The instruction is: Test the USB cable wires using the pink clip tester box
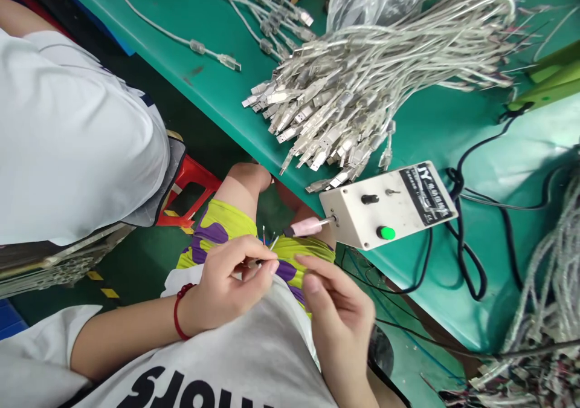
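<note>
Thumb and index finger of my left hand are pinched round a thin wire end, whose short strands stick up past the fingertips. To its right, my right hand has its thumb and index finger apart, with nothing visible between them. Just above both hands, a pink-sleeved spindle with a dark tip projects from a white control box. The box has a black knob, a small toggle switch and a green button, and it sits at the edge of the green table.
A big bundle of clear USB cables lies above the box, near a plastic bag. More cables are at the lower right, and black cords run beside the box. Another person in a white shirt sits at the left.
</note>
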{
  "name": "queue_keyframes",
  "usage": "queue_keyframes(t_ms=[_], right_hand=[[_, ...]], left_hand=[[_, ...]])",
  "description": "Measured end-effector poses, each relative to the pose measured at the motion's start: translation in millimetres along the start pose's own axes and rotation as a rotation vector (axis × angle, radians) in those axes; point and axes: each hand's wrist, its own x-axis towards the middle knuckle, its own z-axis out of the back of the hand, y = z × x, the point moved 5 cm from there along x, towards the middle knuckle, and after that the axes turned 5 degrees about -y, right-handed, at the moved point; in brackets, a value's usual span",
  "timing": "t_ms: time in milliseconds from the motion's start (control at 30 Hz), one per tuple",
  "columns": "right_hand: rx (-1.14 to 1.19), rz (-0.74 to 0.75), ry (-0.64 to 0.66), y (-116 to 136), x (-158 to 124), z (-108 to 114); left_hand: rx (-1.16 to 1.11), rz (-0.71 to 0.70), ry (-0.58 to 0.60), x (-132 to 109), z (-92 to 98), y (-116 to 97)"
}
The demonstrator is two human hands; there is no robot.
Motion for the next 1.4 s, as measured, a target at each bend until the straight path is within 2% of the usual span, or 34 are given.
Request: queue_keyframes(t_ms=[67,133,267,400,600,800,1033,1300,1400], right_hand=[[0.131,-0.080,0.092,-2,0,-18],[0.197,-0.077,0.104,-2,0,-26],[0.231,-0.015,0.085,-2,-7,-21],[0.294,-0.017,0.094,-5,-19,-16],[0.349,-0.088,0.095,-8,-36,-16],[0.471,-0.154,0.152,1,-55,-19],[0.475,-0.020,0.165,2,-82,-11],[0.527,0.072,0.203,4,-109,-8],[0.547,0.074,0.227,2,-115,-8]], left_hand=[[-0.004,-0.063,0.053,1,-4.0,-12],[0.006,-0.109,0.086,1,-7.1,-20],[0.039,-0.168,0.121,-4,-9.8,-29],[0.071,-0.206,0.119,-13,-10.1,-36],[0.063,-0.244,0.118,-28,-9.7,-45],[-0.043,-0.238,0.152,-49,-8.3,-50],[-0.139,-0.264,0.233,-78,-4.5,-57],[-0.231,-0.337,0.248,-104,-3.4,-63],[-0.281,-0.298,0.222,-115,-4.9,-60]])
